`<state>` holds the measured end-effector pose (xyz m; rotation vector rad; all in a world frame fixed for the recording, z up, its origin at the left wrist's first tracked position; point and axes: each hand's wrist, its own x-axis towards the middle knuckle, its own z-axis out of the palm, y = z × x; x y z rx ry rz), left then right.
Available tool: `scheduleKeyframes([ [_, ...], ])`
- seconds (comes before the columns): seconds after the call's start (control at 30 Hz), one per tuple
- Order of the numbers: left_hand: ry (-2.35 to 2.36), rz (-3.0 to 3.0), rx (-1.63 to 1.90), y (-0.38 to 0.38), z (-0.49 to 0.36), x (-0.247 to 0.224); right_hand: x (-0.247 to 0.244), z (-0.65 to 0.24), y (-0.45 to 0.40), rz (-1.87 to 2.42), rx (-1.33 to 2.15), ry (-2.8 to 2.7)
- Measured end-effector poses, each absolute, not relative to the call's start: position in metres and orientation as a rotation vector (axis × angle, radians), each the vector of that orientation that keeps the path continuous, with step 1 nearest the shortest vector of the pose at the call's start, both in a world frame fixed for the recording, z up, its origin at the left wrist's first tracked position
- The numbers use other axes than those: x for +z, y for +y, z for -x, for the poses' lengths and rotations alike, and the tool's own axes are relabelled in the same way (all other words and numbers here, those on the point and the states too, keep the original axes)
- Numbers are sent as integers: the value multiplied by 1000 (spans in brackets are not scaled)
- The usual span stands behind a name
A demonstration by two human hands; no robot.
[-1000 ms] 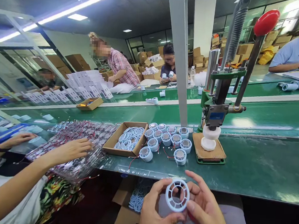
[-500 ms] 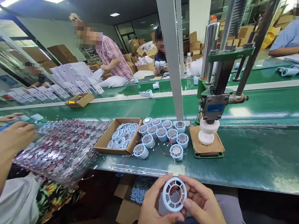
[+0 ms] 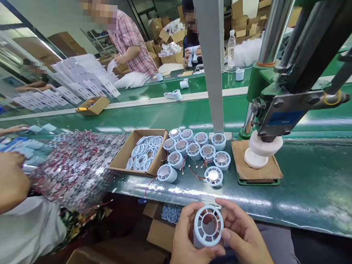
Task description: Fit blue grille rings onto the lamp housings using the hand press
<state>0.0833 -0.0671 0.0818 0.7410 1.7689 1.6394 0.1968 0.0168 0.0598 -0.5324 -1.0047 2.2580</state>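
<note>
A green conveyor bench (image 3: 311, 191) runs across a packing hall. Nearest, below its edge, the left hand (image 3: 187, 246) and right hand (image 3: 240, 239) pinch a pale-blue spoked ring (image 3: 208, 226) between thumbs and fingers, as before. The view has tilted down and closer: the hand press (image 3: 275, 111) looms larger. The neighbour's hand (image 3: 2, 175) has left the wired parts (image 3: 75, 167). No writing is legible.
</note>
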Motion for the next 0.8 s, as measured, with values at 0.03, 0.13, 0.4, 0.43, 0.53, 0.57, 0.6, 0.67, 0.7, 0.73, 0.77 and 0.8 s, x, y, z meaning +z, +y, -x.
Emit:
scheduleKeyframes([
  [0.03,1771,-739,1632,-66,-83,82,58,-196,17,542,2265,-994],
  [0.13,1791,-776,1581,-66,-80,79,53,-194,19,550,2302,-959],
  [0.4,1717,-636,1625,-62,-78,81,51,-192,18,558,2307,-945],
  [0.43,1697,-601,1634,-61,-79,83,51,-192,18,563,2302,-943],
  [0.53,1607,-501,1630,-61,-80,87,50,-191,17,554,2298,-932],
  [0.57,1571,-476,1622,-62,-80,87,50,-192,16,544,2303,-927],
  [0.6,1536,-460,1617,-63,-80,87,50,-192,16,534,2308,-922],
  [0.67,1489,-453,1627,-66,-79,86,51,-194,16,518,2315,-922],
  [0.7,1483,-460,1647,-67,-79,84,51,-195,16,508,2315,-931],
  [0.73,1490,-471,1671,-68,-78,83,52,-196,16,497,2312,-947],
  [0.77,1507,-484,1694,-70,-77,81,54,-197,16,484,2305,-970],
  [0.8,1526,-498,1714,-71,-77,79,55,-198,15,476,2293,-996],
])
